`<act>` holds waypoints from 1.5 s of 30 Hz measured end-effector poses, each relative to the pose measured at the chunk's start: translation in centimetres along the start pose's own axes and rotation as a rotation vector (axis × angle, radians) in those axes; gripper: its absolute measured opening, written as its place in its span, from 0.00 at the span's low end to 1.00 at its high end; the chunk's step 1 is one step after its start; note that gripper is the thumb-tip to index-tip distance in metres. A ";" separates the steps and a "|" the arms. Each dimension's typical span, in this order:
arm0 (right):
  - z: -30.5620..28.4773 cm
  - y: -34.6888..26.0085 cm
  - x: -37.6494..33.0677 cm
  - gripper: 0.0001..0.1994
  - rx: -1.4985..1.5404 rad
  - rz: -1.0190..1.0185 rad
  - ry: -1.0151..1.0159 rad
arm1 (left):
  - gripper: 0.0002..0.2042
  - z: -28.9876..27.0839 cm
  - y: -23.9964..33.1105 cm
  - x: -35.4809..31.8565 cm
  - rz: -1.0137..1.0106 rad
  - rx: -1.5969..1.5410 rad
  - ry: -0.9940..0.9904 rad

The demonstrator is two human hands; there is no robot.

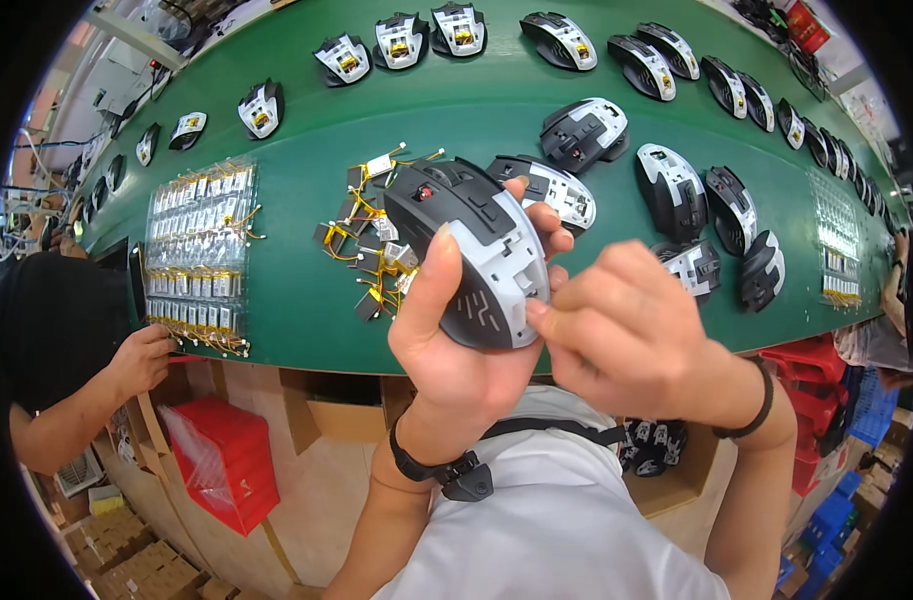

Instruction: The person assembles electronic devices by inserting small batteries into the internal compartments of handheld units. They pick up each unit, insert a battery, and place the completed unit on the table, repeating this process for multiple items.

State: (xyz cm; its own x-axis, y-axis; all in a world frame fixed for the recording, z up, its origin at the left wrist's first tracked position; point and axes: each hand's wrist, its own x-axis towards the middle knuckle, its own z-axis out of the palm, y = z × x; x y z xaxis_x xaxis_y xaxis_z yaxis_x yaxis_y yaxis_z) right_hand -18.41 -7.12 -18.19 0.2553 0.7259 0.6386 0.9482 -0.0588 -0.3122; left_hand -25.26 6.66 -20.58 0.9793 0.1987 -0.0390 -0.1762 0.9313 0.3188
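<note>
A black and silver-white computer mouse (497, 265) is held up over the table's front edge, wrapped in the fingers of my left hand (467, 370). Its top cover is off at the rear, baring a white frame with slots. My right hand (632, 335) is closed in a pinch against the rear edge of that frame; whatever its fingertips hold is hidden. Behind the mouse lies a loose heap of small battery packs (385, 255) with yellow-wrapped ends and thin wires. Several more mice, among them one black and white mouse (672, 190), lie to the right.
The green table (307, 330) carries a curved row of mice at the back. A plastic tray of batteries (202, 250) lies left, and another tray (837, 240) far right. A co-worker's hand (145, 360) rests near the left tray. Below stands a red bin (227, 460).
</note>
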 end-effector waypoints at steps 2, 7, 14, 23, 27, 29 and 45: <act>0.2 -0.2 -0.5 0.11 -0.005 0.008 0.036 | 0.32 0.1 -0.3 0.1 0.025 0.027 -0.022; 0.1 -0.9 -2.1 0.11 -0.107 0.008 0.036 | 0.40 -0.9 -1.5 0.5 0.013 0.126 -0.118; 0.9 -2.7 -3.2 0.09 1.189 0.985 0.238 | 0.50 -1.7 -0.9 1.1 0.029 0.271 -0.362; 1.6 -2.2 -3.0 0.06 1.550 1.103 0.010 | 0.57 -2.0 -0.3 0.4 0.123 0.621 -0.314; 1.1 -2.0 -3.1 0.06 1.558 1.145 -0.019 | 0.57 -2.7 -0.6 0.2 0.091 0.577 -0.347; 1.6 -2.1 -3.6 0.06 1.541 1.142 -0.003 | 0.57 -2.7 -0.6 0.3 0.067 0.553 -0.371; 1.8 -3.9 -4.5 0.07 1.507 1.096 0.113 | 0.48 -1.9 -1.1 0.1 -0.006 0.388 -0.475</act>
State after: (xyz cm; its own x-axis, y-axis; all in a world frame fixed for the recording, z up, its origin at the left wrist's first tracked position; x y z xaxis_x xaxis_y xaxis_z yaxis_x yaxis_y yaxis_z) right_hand -23.59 -8.90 -21.13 0.6277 0.7426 -0.2336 -0.5542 0.2155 -0.8040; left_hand -25.12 6.29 -22.75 0.9334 -0.0470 0.3557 -0.2089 0.7350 0.6451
